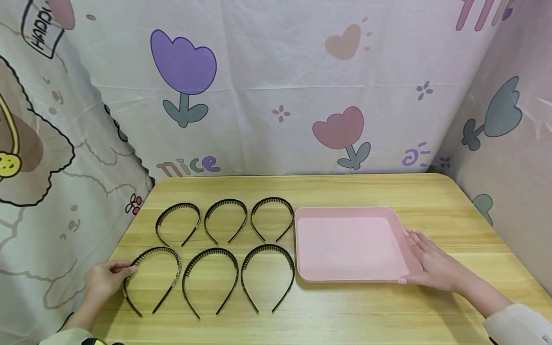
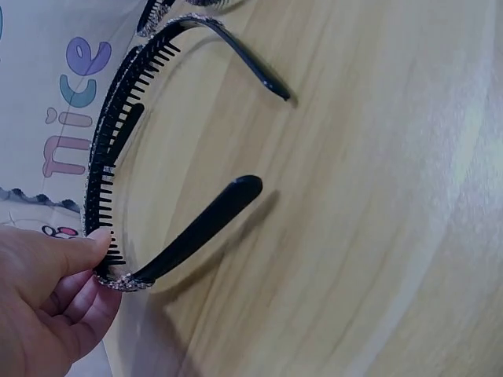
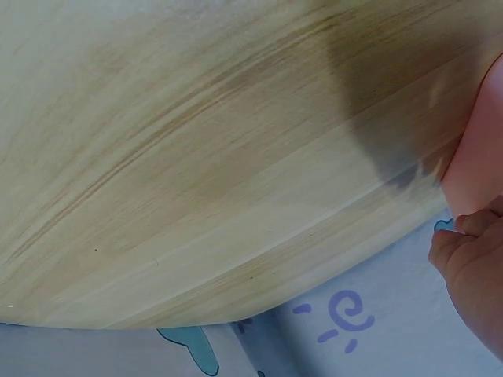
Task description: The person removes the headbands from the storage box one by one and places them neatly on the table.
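Note:
My left hand (image 1: 105, 280) pinches a black toothed headband (image 1: 178, 268) on its left side, between thumb and fingers. In the left wrist view, that headband (image 2: 206, 228) has comb teeth inside and a glittery outer band. Beside it in the front row lie a middle headband (image 1: 236, 278) and a right one (image 1: 293, 278). My right hand (image 1: 437, 263) rests at the right front corner of a shallow pink tray (image 1: 304, 275), fingers along its right side and thumb at the front rim. Only part of this hand (image 3: 479, 271) shows in the right wrist view.
Behind the front row lie three more headbands: a left one (image 1: 177, 205), a middle one (image 1: 225, 201) and a right one (image 1: 272, 199), which sits close to the tray's left edge. The wooden table (image 1: 345, 318) is backed by a patterned curtain (image 1: 267, 57).

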The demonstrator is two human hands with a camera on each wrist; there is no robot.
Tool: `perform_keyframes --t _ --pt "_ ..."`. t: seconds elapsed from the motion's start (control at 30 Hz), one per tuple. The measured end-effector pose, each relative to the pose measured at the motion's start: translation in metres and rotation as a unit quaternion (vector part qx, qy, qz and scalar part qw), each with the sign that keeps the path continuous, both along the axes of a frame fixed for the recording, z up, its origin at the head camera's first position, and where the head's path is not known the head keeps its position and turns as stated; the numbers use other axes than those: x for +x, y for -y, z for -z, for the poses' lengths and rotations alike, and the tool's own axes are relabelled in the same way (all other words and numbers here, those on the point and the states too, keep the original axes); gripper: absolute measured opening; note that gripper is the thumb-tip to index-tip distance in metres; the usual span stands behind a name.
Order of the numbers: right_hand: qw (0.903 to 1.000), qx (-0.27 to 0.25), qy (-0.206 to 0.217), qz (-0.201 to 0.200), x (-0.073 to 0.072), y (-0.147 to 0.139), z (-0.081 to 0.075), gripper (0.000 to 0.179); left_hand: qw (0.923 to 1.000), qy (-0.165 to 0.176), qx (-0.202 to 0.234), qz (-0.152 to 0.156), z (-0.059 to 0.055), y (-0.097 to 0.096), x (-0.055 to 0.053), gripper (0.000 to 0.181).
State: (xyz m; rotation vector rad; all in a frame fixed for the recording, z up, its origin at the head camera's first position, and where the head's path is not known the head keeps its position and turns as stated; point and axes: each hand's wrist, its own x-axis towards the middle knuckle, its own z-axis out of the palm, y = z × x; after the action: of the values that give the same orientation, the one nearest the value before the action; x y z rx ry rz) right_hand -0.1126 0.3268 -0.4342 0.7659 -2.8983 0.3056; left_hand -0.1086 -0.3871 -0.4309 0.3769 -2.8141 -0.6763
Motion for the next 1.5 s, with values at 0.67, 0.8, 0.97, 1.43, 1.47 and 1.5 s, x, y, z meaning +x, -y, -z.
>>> perform_keyframes --t 0.67,0.8,0.97,1.43,1.47,1.5 --pt "0.9994 0.001 0.030 0.016 0.001 0.004 -0.005 0.107 0.9957 0.060 0.032 -0.063 0.003 0.003 -0.002 0.025" --pt "0.9991 -0.013 0.036 0.016 0.001 0.004 -0.005 0.108 0.9958 0.058 0.029 -0.064 0.003 0.000 -0.001 0.025" --pt "0.9966 -0.058 0.057 0.016 -0.001 0.002 -0.004 0.110 0.9955 0.059 0.032 -0.067 0.004 -0.002 -0.001 0.027" --pt "0.9933 -0.082 0.078 0.021 -0.001 0.003 -0.005 0.109 0.9964 0.034 0.035 -0.070 -0.003 -0.018 -0.001 0.051" --pt "0.9929 -0.083 0.083 0.024 -0.001 0.003 -0.005 0.110 0.9969 0.025 0.034 -0.066 -0.004 -0.020 -0.002 0.051" --pt "0.9927 -0.082 0.084 0.027 0.000 0.003 -0.006 0.110 0.9972 0.020 0.036 -0.062 -0.006 -0.023 -0.002 0.051"
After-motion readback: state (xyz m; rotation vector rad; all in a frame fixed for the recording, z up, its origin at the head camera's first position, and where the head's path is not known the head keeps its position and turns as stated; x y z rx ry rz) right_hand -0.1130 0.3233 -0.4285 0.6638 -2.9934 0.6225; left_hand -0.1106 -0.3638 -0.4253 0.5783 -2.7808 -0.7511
